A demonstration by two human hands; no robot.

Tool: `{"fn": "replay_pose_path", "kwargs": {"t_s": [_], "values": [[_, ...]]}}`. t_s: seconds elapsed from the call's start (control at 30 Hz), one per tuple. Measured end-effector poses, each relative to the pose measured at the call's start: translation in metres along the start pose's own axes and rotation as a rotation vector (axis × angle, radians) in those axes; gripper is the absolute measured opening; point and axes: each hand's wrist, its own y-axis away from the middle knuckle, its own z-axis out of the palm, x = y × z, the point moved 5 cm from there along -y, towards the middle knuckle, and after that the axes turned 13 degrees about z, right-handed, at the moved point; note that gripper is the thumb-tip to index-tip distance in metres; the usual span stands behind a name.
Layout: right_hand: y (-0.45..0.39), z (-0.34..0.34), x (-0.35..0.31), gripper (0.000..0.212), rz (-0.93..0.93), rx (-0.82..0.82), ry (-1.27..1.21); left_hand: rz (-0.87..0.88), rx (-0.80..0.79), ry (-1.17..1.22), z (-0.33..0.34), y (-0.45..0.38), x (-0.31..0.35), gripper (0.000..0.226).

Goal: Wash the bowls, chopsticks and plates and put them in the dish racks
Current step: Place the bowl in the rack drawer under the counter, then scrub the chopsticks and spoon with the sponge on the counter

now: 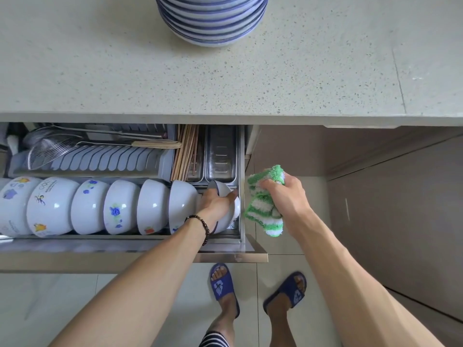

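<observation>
A pull-out dish rack drawer (130, 246) stands open under the counter. Several white bowls (120, 206) stand on edge in its front row. My left hand (216, 202) grips a white bowl (231, 209) at the right end of that row, down inside the drawer. My right hand (288, 196) hangs just right of the drawer and clutches a green-and-white striped cloth (263, 209). Wooden chopsticks (186, 151) lie in a steel tray at the back. A stack of blue-rimmed plates (210, 18) sits on the counter's far side.
The speckled countertop (100, 71) overhangs the drawer's back. A steel strainer (45, 151) and ladle lie on the grey plate rack (105, 161). An empty steel tray (221, 154) sits beside the chopsticks. My feet in blue slippers (223, 284) stand on the tiled floor.
</observation>
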Motion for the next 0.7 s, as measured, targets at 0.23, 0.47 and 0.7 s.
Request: {"fn": "replay_pose_path", "kwargs": {"t_s": [0.23,0.47,0.7], "values": [[0.029,-0.008,-0.028,0.011,-0.068,-0.005,-0.036,0.089,-0.018,-0.146,-0.024,0.031,0.032,0.047],[0.074,-0.019,-0.097,0.013,-0.198,0.028,-0.066,0.66,0.106,-0.658,-0.077,0.095,0.121,0.055],[0.109,-0.035,-0.183,0.01,-0.339,-0.014,-0.085,0.831,0.282,-0.853,-0.117,0.12,0.206,0.067]]}}
